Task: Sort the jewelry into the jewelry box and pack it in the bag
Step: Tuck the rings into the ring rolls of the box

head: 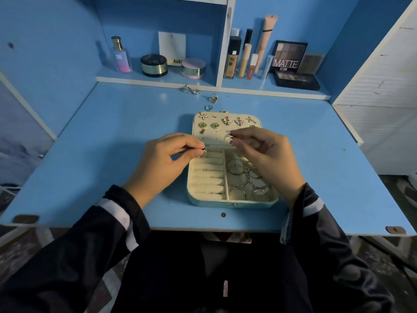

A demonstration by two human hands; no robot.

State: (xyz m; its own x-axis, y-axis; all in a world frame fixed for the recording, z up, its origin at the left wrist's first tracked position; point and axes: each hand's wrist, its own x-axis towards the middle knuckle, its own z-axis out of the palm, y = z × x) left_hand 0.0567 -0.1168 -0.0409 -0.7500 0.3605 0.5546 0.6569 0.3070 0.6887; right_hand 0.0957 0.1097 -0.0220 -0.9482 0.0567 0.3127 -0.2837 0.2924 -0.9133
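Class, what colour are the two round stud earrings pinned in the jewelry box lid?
Green, with pale rims: the round stud earrings, best seen in the head view.

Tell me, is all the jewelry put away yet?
Not yet. Earrings already sit in the cream jewelry box's lid and silver hoops in its right compartment. The left hand holds a small silver ring over the ring rolls; the right hand pinches another piece. Several loose silver pieces still lie on the blue desk. No bag shows.

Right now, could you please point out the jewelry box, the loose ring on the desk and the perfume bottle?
jewelry box (234, 203): head view, front wall.
loose ring (208, 108): head view, its band.
perfume bottle (122, 58): head view, glass body.
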